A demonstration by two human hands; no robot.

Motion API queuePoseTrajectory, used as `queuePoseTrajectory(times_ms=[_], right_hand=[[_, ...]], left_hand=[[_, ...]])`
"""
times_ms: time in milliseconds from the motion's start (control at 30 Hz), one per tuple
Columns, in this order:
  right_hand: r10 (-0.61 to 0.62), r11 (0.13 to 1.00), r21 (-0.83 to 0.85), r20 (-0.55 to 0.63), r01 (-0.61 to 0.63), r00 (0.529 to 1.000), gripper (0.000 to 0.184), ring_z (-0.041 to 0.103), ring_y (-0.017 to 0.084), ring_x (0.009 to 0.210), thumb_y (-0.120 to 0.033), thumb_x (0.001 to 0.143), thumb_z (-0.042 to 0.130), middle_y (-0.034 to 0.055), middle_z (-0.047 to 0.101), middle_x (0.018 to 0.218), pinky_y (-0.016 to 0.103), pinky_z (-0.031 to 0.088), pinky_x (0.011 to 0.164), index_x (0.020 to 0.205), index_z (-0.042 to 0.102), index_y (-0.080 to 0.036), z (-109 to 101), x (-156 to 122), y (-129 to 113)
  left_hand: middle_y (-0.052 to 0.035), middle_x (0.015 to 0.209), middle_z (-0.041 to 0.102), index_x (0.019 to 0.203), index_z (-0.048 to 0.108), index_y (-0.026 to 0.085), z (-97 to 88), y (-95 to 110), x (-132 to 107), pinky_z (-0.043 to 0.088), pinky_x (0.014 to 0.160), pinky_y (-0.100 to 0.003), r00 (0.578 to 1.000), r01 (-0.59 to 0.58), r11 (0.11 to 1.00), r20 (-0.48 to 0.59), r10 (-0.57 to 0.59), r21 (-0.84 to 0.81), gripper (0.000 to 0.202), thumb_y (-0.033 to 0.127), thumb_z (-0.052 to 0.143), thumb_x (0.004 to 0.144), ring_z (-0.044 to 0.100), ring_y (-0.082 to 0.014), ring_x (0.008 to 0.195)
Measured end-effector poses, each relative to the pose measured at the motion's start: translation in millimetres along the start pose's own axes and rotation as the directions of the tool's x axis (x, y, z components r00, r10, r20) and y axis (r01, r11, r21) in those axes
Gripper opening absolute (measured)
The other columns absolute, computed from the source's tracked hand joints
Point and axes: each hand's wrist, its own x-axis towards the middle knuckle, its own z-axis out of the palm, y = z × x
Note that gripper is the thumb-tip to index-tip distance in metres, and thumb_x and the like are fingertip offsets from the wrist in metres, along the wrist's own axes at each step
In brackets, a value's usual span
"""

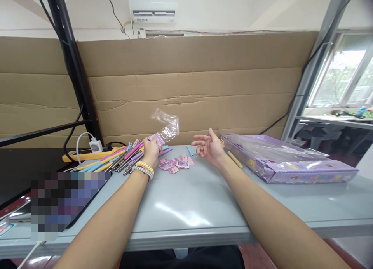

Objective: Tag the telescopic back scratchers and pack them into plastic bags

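Observation:
My left hand (152, 151), wearing beaded bracelets, is closed on a clear plastic bag (169, 128) that has a pink-purple printed part near my fingers. The bag's crumpled end sticks up and away to the right. Below it, a loose pile of small pink and purple printed cards (175, 164) lies on the grey table (189, 203). My right hand (210, 148) hovers to the right of the pile, palm turned inward, fingers apart and holding nothing. A short blue stick (190, 151) lies between my hands. Close to my right wrist is a yellow stick (234, 159).
A purple box (309, 171) with clear plastic over it stands at the right. Many coloured pens or sticks (116, 160) are heaped left of my left hand, near a white plug adapter (95, 145). A blurred-out tablet-like device (72, 199) lies front left. Cardboard (204, 82) walls the back.

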Motion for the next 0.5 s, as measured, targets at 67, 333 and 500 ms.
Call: queuePoseTrajectory(times_ms=[67,333,500], right_hand=[[0.025,0.992,-0.126,0.038,-0.02,0.999,0.053,0.052,0.013,0.037,-0.065,0.078,0.035,0.0081,0.066,0.067,0.023,0.029,0.031,0.085,0.055,-0.016,3.1,0.8,4.3],[-0.068,0.69,-0.668,0.325,0.28,0.943,0.033,0.05,0.009,0.049,-0.047,0.072,0.06,0.003,0.062,0.067,0.021,0.037,0.044,0.075,0.058,-0.014,15.1,-2.3,33.7],[-0.229,0.567,-0.732,0.299,0.377,0.926,0.024,0.049,0.01,0.056,-0.039,0.071,0.06,0.0008,0.06,0.068,0.022,0.038,0.051,0.078,0.059,-0.015,18.4,-7.4,31.3]], left_hand=[[0.0082,0.051,0.043,0.078,0.035,0.021,-0.1,-1.0,-0.6,0.036,0.039,-0.019,0.997,0.056,0.998,0.055,-0.056,0.007,0.012,0.014,0.043,0.073,0.041,-0.0071,0.035],[0.0017,0.058,0.055,0.069,0.047,0.015,4.0,-7.4,-15.7,0.05,0.054,-0.026,0.862,0.223,0.973,0.454,-0.225,0.057,0.013,0.011,0.057,0.062,0.057,-0.0121,0.053],[-0.001,0.069,0.06,0.071,0.05,0.014,1.5,-8.0,-18.8,0.052,0.068,-0.03,0.804,0.168,0.986,0.576,-0.145,0.014,0.021,0.018,0.069,0.061,0.06,-0.0127,0.067]])
